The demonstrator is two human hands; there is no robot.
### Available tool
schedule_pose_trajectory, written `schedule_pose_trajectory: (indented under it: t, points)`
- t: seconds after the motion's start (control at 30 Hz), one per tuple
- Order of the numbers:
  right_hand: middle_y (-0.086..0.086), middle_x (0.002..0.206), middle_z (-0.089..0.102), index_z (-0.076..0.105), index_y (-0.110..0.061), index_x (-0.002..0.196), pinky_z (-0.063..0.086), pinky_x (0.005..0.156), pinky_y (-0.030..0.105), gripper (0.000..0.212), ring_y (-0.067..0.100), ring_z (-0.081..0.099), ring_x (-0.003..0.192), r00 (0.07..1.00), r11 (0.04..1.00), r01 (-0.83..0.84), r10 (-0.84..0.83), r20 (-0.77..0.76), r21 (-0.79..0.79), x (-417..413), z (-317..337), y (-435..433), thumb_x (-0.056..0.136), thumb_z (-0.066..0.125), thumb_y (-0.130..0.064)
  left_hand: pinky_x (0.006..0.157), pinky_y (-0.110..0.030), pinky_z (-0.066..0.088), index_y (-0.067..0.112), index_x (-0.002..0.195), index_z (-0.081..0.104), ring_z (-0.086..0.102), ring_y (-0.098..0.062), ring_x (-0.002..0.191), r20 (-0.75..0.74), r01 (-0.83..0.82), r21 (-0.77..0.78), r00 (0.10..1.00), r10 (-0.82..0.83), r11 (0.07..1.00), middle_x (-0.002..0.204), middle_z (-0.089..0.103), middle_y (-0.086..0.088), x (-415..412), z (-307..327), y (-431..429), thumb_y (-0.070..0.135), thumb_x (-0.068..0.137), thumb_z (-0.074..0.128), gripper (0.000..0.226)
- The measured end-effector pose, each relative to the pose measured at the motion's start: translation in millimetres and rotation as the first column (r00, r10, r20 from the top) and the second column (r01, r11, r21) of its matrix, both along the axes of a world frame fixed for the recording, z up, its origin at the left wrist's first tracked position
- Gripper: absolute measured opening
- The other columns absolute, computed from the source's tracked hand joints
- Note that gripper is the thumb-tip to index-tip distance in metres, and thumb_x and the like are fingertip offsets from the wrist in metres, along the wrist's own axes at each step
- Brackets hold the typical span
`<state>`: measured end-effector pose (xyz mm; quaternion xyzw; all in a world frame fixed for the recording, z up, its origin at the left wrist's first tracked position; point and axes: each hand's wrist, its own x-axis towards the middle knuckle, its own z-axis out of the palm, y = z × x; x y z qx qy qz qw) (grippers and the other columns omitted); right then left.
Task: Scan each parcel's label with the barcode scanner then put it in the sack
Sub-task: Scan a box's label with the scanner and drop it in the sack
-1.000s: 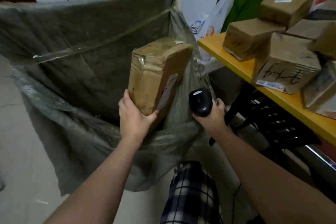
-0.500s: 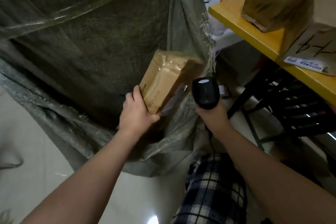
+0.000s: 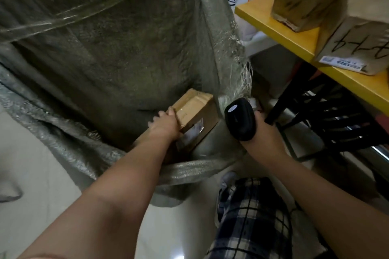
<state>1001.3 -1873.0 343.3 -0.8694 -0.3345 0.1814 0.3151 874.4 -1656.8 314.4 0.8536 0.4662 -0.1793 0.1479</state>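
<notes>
1. The step in hand appears to be the second half of the task: putting a parcel into the sack (image 3: 105, 48).
2. The parcel (image 3: 195, 109) is low inside the sack, below its rim and close against its right-hand wall. Its white label (image 3: 194, 130) faces the sack's near rim.
3. The left hand (image 3: 166, 124) reaches over the sack's near rim and grips the parcel by its left edge, fingers curled over the top. Whether the parcel rests on the sack's bottom cannot be told.
4. The right hand (image 3: 263, 132) is just outside the sack's right-hand wall. It is closed around the handle of the barcode scanner (image 3: 240, 120), whose head points up and away from the sack.
5. More parcels (image 3: 305, 0) lie on a yellow table (image 3: 294, 33), to the right of the sack and above its rim.
6. Judging from this, the next move calls for the left hand to let go and lift clear of the sack's rim without snagging the frayed weave. It then reaches right of the sack for another parcel and turns its label toward the scanner.
</notes>
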Motion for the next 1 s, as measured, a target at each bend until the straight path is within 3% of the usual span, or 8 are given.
schedule_pose_trajectory:
  t: [0.17,0.27,0.33,0.43,0.5,0.7,0.83,1.0]
  points:
    - [0.003,0.096,0.06,0.035,-0.019,0.142,0.041,0.069,0.03,0.065,0.027,0.058,0.091,0.994,0.99,0.102,-0.097,-0.054,0.101,7.1,1.9,11.8,0.085,0.068,-0.018,0.107,-0.04,0.034,0.011,0.145,0.034,0.038,-0.034,0.132,0.238,0.21,0.104,0.944,-0.229,0.972,0.144,0.039,-0.018,16.9,20.1,-17.4,0.047,0.094,0.052,0.065]
    - [0.001,0.097,0.058,0.048,-0.015,0.125,0.04,0.073,0.026,0.05,0.026,0.059,0.098,0.97,0.943,0.22,-0.183,-0.162,0.251,9.2,9.2,17.2,0.081,0.072,-0.011,0.105,-0.028,0.037,0.013,0.144,0.039,0.046,-0.025,0.129,0.448,0.359,-0.183,0.859,-0.248,0.915,0.143,0.046,-0.012,25.5,39.2,-54.7,0.059,0.088,0.054,0.074]
    - [0.001,0.099,0.057,0.051,-0.012,0.114,0.037,0.071,0.019,0.044,0.02,0.057,0.094,0.96,0.899,0.269,-0.222,-0.172,0.344,9.7,16.3,19.6,0.077,0.074,-0.006,0.101,-0.03,0.043,0.015,0.141,0.043,0.052,-0.023,0.124,0.373,0.457,-0.245,0.859,-0.352,0.855,0.139,0.052,-0.008,32.5,45.8,-83.4,0.064,0.076,0.065,0.084]
    - [0.008,0.105,0.063,0.051,-0.016,0.104,0.045,0.082,0.027,0.043,0.024,0.06,0.096,0.955,0.858,0.298,-0.269,-0.129,0.418,14.4,23.6,14.4,0.071,0.077,-0.01,0.085,-0.038,0.051,0.012,0.113,0.058,0.061,-0.032,0.107,0.317,0.48,0.077,0.819,-0.477,0.874,0.117,0.063,-0.014,43.6,54.3,-98.9,0.035,0.087,0.061,0.035]
    - [0.004,0.103,0.063,0.051,-0.019,0.106,0.049,0.087,0.034,0.043,0.025,0.061,0.1,0.951,0.86,0.309,-0.275,-0.141,0.406,16.2,30.1,4.7,0.071,0.075,-0.012,0.082,-0.039,0.051,0.009,0.105,0.06,0.061,-0.033,0.1,0.485,0.33,0.232,0.776,-0.403,0.915,0.108,0.065,-0.015,45.4,68.2,-95.1,0.018,0.09,0.053,0.02]
    - [0.002,0.106,0.06,0.051,-0.013,0.12,0.042,0.081,0.027,0.048,0.024,0.058,0.106,0.967,0.944,0.237,-0.206,-0.153,0.23,21.2,51.5,-24.5,0.077,0.072,-0.011,0.08,-0.036,0.049,0.012,0.11,0.06,0.061,-0.033,0.104,0.164,0.538,0.178,0.81,-0.564,0.824,0.113,0.063,-0.012,56.3,92.7,-103.9,0.026,0.088,0.057,0.026]
    - [-0.012,0.1,0.057,0.053,-0.022,0.117,0.041,0.08,0.022,0.047,0.008,0.056,0.1,0.957,0.89,0.29,-0.272,-0.099,0.352,19.0,77.2,-57.2,0.078,0.079,-0.02,0.089,-0.039,0.049,0.017,0.123,0.049,0.056,-0.028,0.107,0.312,0.562,0.076,0.771,-0.555,0.823,0.117,0.055,-0.007,83.3,126.4,-111.0,0.04,0.078,0.066,0.053]
    - [-0.03,0.098,0.055,0.053,-0.032,0.114,0.045,0.078,0.009,0.053,-0.013,0.055,0.091,0.928,0.74,0.334,-0.368,-0.064,0.584,-0.8,115.8,-107.8,0.074,0.082,-0.015,0.09,-0.036,0.046,0.015,0.121,0.051,0.053,-0.025,0.108,0.618,0.489,0.183,0.618,-0.487,0.853,0.118,0.052,-0.007,100.4,177.1,-145.7,0.032,0.084,0.061,0.041]
